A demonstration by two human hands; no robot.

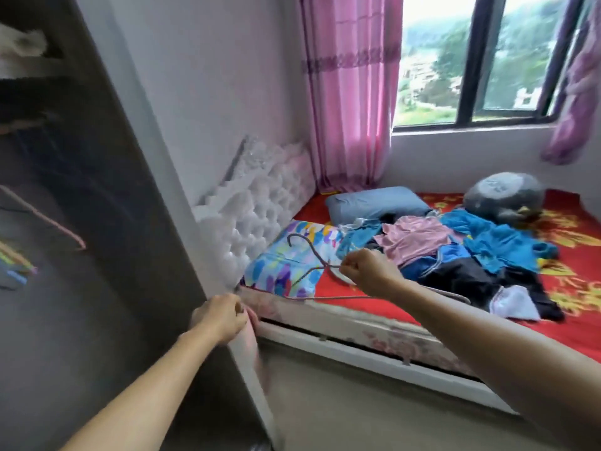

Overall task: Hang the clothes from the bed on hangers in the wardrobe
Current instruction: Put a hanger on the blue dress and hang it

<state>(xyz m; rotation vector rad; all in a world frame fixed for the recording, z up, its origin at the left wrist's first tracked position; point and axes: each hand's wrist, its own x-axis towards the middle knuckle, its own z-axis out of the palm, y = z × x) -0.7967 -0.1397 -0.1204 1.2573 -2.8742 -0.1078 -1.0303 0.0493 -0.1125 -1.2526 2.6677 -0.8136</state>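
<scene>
We judge the task barely begun, or at least far from finished. Our right hand (367,271) is clenched round the neck of a bare wire hanger (317,255) above the bed (569,307), with no garment on it yet. Our left hand (221,317) pinches a pink strip of fabric (253,336) hanging by the wardrobe (81,190) edge; what it is, we cannot tell. The clothes (455,252) lie piled on the bed, pink, blue and dark pieces overlapping. Inside the blurred wardrobe we see an empty pink hanger (48,219); whether anything is hung there we cannot tell.
</scene>
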